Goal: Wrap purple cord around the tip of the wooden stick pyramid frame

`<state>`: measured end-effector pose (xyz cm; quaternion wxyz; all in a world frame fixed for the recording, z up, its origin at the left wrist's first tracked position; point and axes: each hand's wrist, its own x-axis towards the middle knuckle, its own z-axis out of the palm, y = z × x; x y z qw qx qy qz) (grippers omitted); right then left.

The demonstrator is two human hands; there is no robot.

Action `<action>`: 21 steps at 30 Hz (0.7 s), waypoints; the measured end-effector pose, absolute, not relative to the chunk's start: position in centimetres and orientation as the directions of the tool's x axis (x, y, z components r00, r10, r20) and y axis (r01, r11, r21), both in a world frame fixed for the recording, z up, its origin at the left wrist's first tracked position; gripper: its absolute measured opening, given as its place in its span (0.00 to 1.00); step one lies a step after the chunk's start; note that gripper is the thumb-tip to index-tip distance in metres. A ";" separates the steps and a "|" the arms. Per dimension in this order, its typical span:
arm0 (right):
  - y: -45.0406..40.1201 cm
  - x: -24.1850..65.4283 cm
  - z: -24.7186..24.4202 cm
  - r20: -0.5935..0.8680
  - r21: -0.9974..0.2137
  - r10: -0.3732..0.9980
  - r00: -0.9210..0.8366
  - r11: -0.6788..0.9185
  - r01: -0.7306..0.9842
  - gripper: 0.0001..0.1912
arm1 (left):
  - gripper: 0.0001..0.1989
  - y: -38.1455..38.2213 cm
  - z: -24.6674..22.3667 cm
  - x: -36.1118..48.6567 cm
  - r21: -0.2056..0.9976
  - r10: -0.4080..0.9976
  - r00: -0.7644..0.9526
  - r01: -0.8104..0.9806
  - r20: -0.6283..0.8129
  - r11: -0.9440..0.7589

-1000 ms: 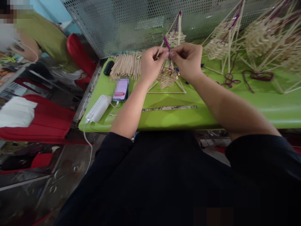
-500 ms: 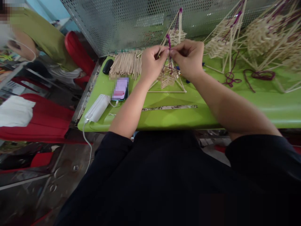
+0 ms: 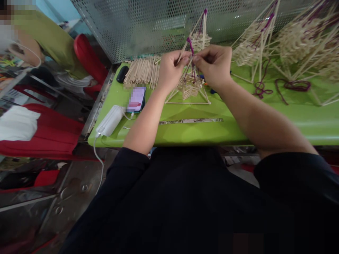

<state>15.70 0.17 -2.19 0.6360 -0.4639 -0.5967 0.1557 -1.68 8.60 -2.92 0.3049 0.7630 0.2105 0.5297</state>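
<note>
Your counter (image 3: 185,137) is lime green; your shirt (image 3: 190,197) is black. The stick frame (image 3: 189,92) before you is pale tan, its string (image 3: 190,44) purple. Note the dotted grey panel (image 3: 140,31), red chair (image 3: 88,58) and mottled brown-and-cream strip (image 3: 193,121).

Our left forearm (image 3: 145,121): bare, slanting from near left to far right. Our right forearm (image 3: 265,116): bare, slanting from near right to far left. Our left hand (image 3: 171,72) and right hand (image 3: 216,67): fingers curled, thumbs pinching; we hold both sets of fingertips close together.
</note>
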 end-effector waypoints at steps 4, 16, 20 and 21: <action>0.4 15.8 -2.5 0.637 -0.760 0.732 0.241 0.543 0.357 0.18 | 0.22 8.1 -2.9 -2.2 0.704 0.643 0.394 -0.013 0.656 -0.710; 0.2 15.7 -2.4 0.594 -0.794 0.767 0.242 0.512 0.329 0.20 | 0.13 8.8 -3.6 -2.0 0.792 0.748 0.330 0.002 0.575 -0.610; 0.0 15.7 -2.4 0.612 -0.780 0.751 0.248 0.520 0.348 0.19 | 0.07 8.6 -3.4 -2.2 0.789 0.758 0.289 0.012 0.585 -0.614; 0.0 15.7 -2.4 0.613 -0.779 0.750 0.250 0.518 0.354 0.20 | 0.07 8.6 -3.3 -2.2 0.787 0.756 0.287 0.013 0.589 -0.617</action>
